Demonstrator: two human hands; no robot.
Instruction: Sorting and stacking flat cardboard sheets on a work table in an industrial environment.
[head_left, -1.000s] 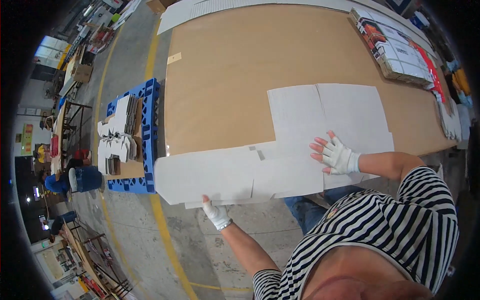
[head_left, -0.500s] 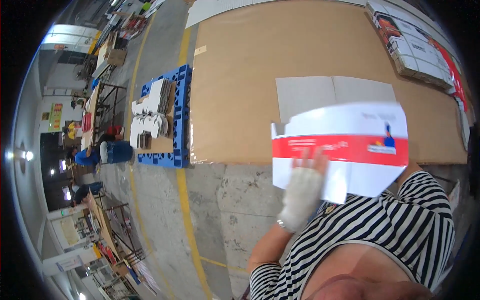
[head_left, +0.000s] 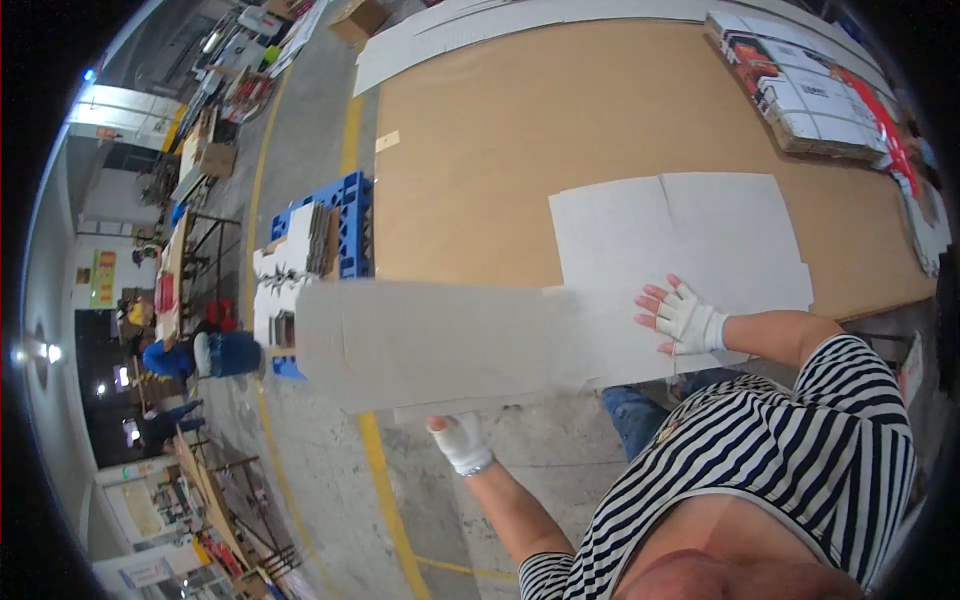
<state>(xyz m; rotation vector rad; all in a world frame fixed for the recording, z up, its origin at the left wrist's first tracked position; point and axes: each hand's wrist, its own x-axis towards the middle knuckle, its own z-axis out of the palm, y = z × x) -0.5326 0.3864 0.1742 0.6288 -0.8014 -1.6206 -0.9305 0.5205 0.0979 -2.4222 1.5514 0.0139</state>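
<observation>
A long grey-white cardboard panel, slightly blurred, juts left past the table's near edge over the floor. My left hand, in a white fingerless glove, pinches its near edge; the thumb shows while the other fingers are hidden beneath. Gloved the same way, my right hand rests flat with fingers spread on the pale cardboard in front of me. A flat grey-white cardboard sheet with a slit in its far edge lies there on the table. Whether the panel and this sheet are one piece, I cannot tell.
Brown board covers the large table. A strapped stack of printed flat cartons sits at its far right. Left of the table, a blue pallet bears stacked cardboard pieces. People and workbenches stand farther left.
The red-and-white printed side no longer shows; plain grey cardboard faces up instead. My left hand has moved left and down with the panel's edge, and my right hand has come into view.
</observation>
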